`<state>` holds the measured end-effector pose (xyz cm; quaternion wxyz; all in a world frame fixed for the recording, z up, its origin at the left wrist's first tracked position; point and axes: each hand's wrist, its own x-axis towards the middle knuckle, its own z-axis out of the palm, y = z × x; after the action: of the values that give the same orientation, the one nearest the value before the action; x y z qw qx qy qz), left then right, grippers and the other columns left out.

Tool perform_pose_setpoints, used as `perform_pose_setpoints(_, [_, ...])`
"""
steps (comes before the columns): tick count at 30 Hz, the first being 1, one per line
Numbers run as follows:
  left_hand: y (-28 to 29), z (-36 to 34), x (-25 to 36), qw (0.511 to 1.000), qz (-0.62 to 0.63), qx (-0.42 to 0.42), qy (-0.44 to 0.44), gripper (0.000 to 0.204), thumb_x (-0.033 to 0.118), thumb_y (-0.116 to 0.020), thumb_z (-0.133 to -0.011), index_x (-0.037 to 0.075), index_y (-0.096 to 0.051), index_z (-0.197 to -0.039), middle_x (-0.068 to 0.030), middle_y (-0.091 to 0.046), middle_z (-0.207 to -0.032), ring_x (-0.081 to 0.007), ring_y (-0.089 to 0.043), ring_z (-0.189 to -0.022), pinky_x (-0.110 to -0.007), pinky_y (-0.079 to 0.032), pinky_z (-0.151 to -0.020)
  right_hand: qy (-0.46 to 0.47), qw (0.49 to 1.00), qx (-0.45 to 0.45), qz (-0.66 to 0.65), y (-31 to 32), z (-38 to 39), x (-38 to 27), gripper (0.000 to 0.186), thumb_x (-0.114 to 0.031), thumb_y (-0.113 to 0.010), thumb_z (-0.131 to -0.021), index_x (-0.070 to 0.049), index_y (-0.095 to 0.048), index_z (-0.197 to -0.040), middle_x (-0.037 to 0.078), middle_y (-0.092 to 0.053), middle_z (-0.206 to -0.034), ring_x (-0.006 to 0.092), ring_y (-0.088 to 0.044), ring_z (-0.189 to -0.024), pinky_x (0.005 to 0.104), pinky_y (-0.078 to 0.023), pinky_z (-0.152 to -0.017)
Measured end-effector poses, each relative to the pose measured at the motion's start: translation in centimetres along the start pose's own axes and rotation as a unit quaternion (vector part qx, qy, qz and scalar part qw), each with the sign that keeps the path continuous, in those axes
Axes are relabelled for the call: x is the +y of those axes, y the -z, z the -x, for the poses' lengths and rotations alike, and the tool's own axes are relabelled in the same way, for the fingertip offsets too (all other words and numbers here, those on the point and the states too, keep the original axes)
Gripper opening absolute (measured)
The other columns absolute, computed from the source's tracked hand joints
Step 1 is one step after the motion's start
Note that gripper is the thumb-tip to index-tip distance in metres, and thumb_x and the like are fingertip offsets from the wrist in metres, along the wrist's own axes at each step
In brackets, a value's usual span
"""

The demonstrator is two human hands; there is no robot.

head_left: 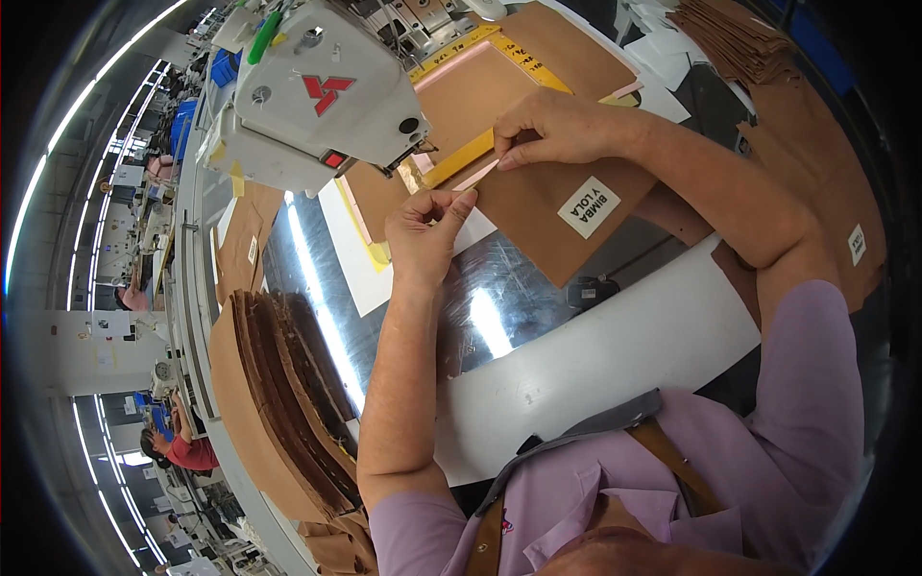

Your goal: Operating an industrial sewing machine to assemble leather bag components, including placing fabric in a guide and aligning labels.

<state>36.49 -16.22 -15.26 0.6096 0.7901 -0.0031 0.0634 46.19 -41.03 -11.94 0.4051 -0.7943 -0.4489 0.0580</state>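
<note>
A brown leather-like panel [538,216] with a white printed label [590,207] is held up in front of the sewing machine [331,96]. Along its upper left edge runs a narrow pale pink strip [476,179]. My left hand [420,235] pinches the strip's lower end between thumb and finger. Higher up the same edge, my right hand [557,130] is closed in a pinch at the strip's other end. Just beyond my fingers, a yellow template frame [471,158] lies around another brown piece [480,91] under the machine head. The needle area is partly hidden.
Thick brown panels [279,403] are stacked at the left beside the shiny metal table [384,312]. More brown pieces [816,182] hang at the right, below a pile [735,38]. A white curved board [595,360] spans the near edge. Another person [187,446] sits far left.
</note>
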Motion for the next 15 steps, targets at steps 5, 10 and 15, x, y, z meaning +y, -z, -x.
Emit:
perform_pose_setpoints(5, [2.9, -2.8, -0.1, 0.991, -0.114, 0.066, -0.008, 0.015, 0.015, -0.083, -0.087, 0.003, -0.076, -0.085, 0.0048, -0.06, -0.067, -0.0044, -0.046, -0.06, -0.022, -0.036, -0.057, 0.004, 0.997, 0.036, 0.067, 3.5, -2.9, 3.2, 0.018, -0.02, -0.076, -0.091, -0.003, -0.072, -0.09, 0.007, -0.07, -0.082, 0.0159, -0.065, -0.077, 0.0324, -0.05, -0.072])
perform_pose_setpoints(10, [6.4, -7.2, -2.0, 0.979, -0.166, 0.12, -0.019, 0.011, 0.008, -0.08, -0.086, 0.001, -0.072, -0.082, 0.001, -0.067, -0.073, -0.0074, -0.056, -0.066, -0.025, -0.044, -0.06, -0.044, 0.992, 0.025, 0.114, 4.8, -9.4, 7.3, 0.023, -0.029, -0.08, -0.085, -0.007, -0.075, -0.088, 0.007, -0.073, -0.086, 0.023, -0.068, -0.086, 0.0367, -0.052, -0.075])
perform_pose_setpoints(15, [6.5, -13.6, -3.3, 0.948, -0.199, 0.022, -0.248, 0.028, 0.015, -0.077, -0.092, -0.002, -0.069, -0.114, -0.0087, -0.071, -0.09, -0.016, -0.063, -0.072, -0.027, -0.055, -0.078, -0.031, 0.986, 0.05, 0.159, 3.0, -13.9, 9.4, 0.022, -0.026, -0.08, -0.085, -0.007, -0.073, -0.093, 0.011, -0.073, -0.09, 0.0286, -0.07, -0.09, 0.0426, -0.053, -0.079])
